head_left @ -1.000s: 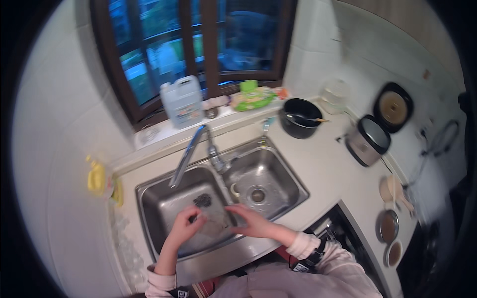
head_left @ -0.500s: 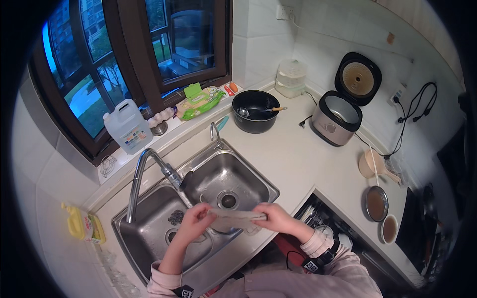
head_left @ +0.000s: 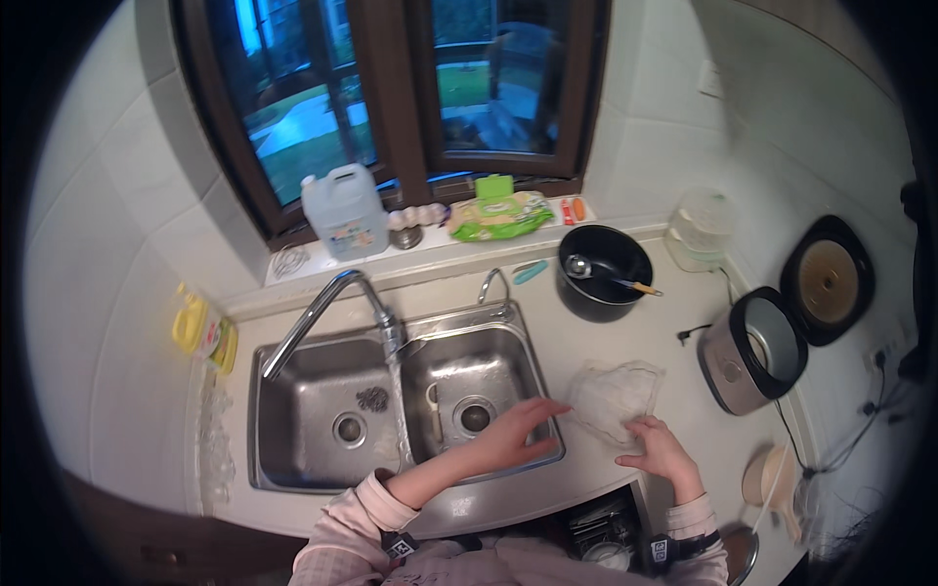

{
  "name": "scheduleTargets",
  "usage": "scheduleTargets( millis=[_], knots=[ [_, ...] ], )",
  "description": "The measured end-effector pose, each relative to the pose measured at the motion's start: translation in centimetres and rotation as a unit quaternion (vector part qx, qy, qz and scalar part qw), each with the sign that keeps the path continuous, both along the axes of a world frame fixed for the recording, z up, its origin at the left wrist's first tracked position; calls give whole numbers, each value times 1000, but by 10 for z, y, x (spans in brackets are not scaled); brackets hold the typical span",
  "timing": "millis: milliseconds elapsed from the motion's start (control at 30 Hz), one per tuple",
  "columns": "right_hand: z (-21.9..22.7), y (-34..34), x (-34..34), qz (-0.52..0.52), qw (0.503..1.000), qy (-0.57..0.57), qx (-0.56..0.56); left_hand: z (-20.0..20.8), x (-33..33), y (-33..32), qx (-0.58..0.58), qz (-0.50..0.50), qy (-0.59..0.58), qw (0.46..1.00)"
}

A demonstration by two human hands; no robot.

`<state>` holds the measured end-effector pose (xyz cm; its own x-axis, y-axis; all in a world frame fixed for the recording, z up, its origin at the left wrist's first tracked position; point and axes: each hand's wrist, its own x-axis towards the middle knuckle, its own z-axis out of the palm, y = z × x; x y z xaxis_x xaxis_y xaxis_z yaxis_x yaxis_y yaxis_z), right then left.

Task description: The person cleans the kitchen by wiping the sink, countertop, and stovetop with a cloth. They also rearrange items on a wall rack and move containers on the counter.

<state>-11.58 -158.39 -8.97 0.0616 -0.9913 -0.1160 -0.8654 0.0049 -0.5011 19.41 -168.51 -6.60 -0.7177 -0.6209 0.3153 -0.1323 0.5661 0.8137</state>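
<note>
A thin, whitish, see-through piece of mesh or cloth (head_left: pixel 614 398) lies spread on the counter just right of the double sink. My right hand (head_left: pixel 662 453) is at its near right edge, fingertips touching it, with the thumb apart from the fingers. Over the right rim of the sink, my left hand (head_left: pixel 518 432) hovers with its fingers apart, close to the cloth's left side and holding nothing. Below and left of that hand is the steel sink (head_left: pixel 391 467). A pale, long-handled object (head_left: pixel 434 410) rests in its right basin.
A black pot (head_left: pixel 598 303) with a ladle stands behind the cloth. The rice cooker (head_left: pixel 728 366), lid up, is at the right. A curved faucet (head_left: pixel 327 298) arches over the left basin, where a scouring pad (head_left: pixel 372 398) lies. A drawer (head_left: pixel 606 532) stands open below the counter.
The thin cloth, stretched between both hands over the sink, now lies on the counter to the right. My left hand has let go of it. The view has turned.
</note>
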Motion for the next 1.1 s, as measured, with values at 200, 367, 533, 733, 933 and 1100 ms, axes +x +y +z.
scheduleTargets(
  millis=[200, 367, 533, 733, 933, 1100],
  knots=[
    [-117, -53, 29, -171, 969, 178, 8, -53, 77, 42, 153, 47, -117, 980],
    [-154, -83, 68, -83, 985, 97, -119, -94, 153, 85, 301, 219, -48, 927],
    [-165, -121, 135, -135, 942, -293, -92, -109, 209, 99, 370, 308, 50, 875],
    [-163, -211, 229, -254, 792, -553, -50, -98, 253, 105, 366, 362, 85, 853],
    [-178, -281, 281, -116, 928, -223, -275, -109, 268, 113, 380, 421, 116, 816],
    [-194, -306, 300, -57, 952, -30, -300, -118, 274, 126, 363, 462, 37, 808]
  ],
)
